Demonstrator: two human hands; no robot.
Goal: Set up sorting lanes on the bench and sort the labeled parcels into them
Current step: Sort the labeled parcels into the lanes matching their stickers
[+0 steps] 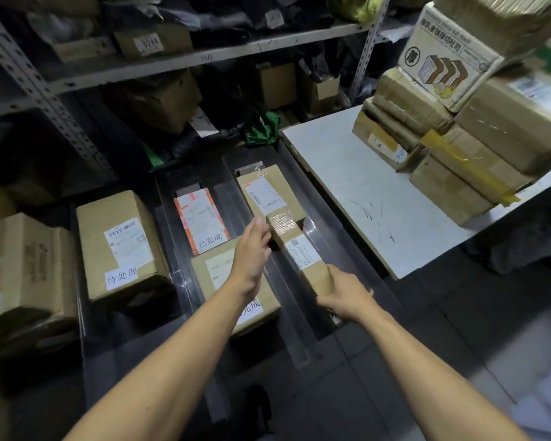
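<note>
Head view: right hand (344,294) with fingers curled round the near end of a long narrow box (299,249), thumb along its side. Left hand (252,249) with fingers straight and close together, tips just beside the far end of the same box, at its taped part; contact there impossible to tell. Long box lying lengthwise in the right clear lane (318,198), its far end against a second labelled parcel (264,192) beyond it in that lane. Just left of the long box, in the middle clear lane (172,198), a brown parcel with a handwritten tag (233,288) partly under the left forearm, and beyond it an orange-edged parcel (201,221) with a similar tag. Further left of the long box, a bigger carton (118,243) with a white label and a handwritten tag, and another carton (23,268) at the frame edge. Right of the long box, a white bench top (363,192) bearing a stack of brown cartons (477,128). Beyond the long box, metal shelves (204,55) full of dark bags and boxes.
</note>
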